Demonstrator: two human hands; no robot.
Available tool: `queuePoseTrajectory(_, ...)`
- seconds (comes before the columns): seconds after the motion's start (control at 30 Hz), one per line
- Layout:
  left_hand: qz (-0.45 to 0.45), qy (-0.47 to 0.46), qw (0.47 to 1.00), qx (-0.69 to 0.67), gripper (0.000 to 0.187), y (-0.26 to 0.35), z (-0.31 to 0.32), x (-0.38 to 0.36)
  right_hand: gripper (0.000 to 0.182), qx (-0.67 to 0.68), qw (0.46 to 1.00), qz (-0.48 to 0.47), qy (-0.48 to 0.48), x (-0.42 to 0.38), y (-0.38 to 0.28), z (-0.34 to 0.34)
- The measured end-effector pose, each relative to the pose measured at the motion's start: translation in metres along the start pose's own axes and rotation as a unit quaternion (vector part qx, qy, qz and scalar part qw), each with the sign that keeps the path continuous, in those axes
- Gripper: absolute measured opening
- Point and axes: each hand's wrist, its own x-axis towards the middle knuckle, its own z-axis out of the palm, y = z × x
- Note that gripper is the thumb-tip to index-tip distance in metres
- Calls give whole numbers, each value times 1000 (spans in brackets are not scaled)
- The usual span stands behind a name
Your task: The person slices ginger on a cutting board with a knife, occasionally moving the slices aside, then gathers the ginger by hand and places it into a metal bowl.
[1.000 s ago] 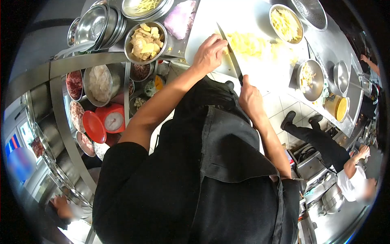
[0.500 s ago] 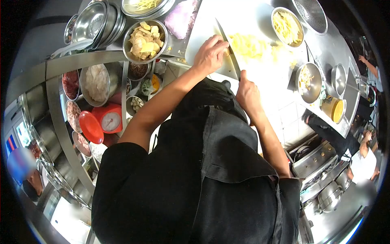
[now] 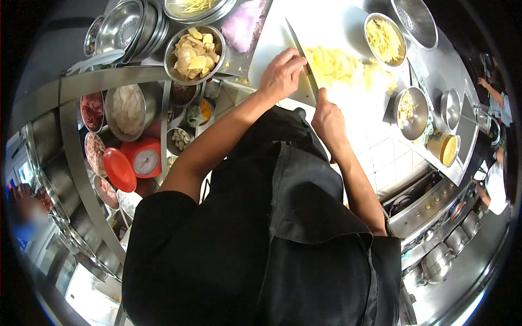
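Note:
My right hand (image 3: 329,119) is wrapped round the handle of a long kitchen knife (image 3: 298,45), whose blade points away from me across the white cutting board (image 3: 274,41). With fingers curled, my left hand (image 3: 283,73) presses against the left side of the blade; the piece of ginger under its fingertips is mostly hidden. Thin yellow ginger slices (image 3: 340,65) lie spread to the right of the knife, partly washed out by glare. Beyond them a steel bowl holds ginger strips (image 3: 385,41). Peeled ginger chunks (image 3: 196,54) fill another bowl at the left.
A purple net bag (image 3: 242,27) lies left of the board, near stacked steel bowls (image 3: 119,27). A bowl of trimmings (image 3: 408,108) and a yellow tub (image 3: 447,149) stand at the right. Below left are a red scale (image 3: 145,162) and meat bowls. Another person (image 3: 496,185) is at far right.
The knife and my right hand have shifted slightly left and away from me. My left hand stays at the blade. People in the background have moved.

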Motion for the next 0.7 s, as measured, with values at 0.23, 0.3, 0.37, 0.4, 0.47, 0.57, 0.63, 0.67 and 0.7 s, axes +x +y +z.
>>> queuePoseTrajectory(0.23,-17,2,1000,13,16,1,-1,-1,26,-20,999,15,-28,-21,-19,-38)
queuePoseTrajectory(0.3,9,18,1000,16,16,1,1,1,26,-17,999,15,-30,-26,-16,-37)
queuePoseTrajectory(0.37,6,17,1000,15,16,1,1,2,26,-12,999,14,-30,-24,-13,-34)
queuePoseTrajectory(0.4,1,15,1000,15,17,1,0,1,26,-5,1000,2,-17,-21,-13,-31)
queuePoseTrajectory(0.47,0,7,1000,14,16,0,-2,0,27,4,1000,-8,-5,-10,-9,-18)
queuePoseTrajectory(0.57,1,4,1000,9,16,3,-1,3,20,11,1000,-10,12,12,-4,-1)
queuePoseTrajectory(0.63,-5,2,1000,5,15,4,-1,-2,21,3,1000,-5,5,6,-5,-7)
queuePoseTrajectory(0.67,-12,8,1000,1,15,4,1,-2,21,-9,1000,-3,-1,4,-8,-15)
queuePoseTrajectory(0.7,-20,16,1000,-1,15,2,1,0,21,-11,1000,-6,0,1,-12,-24)
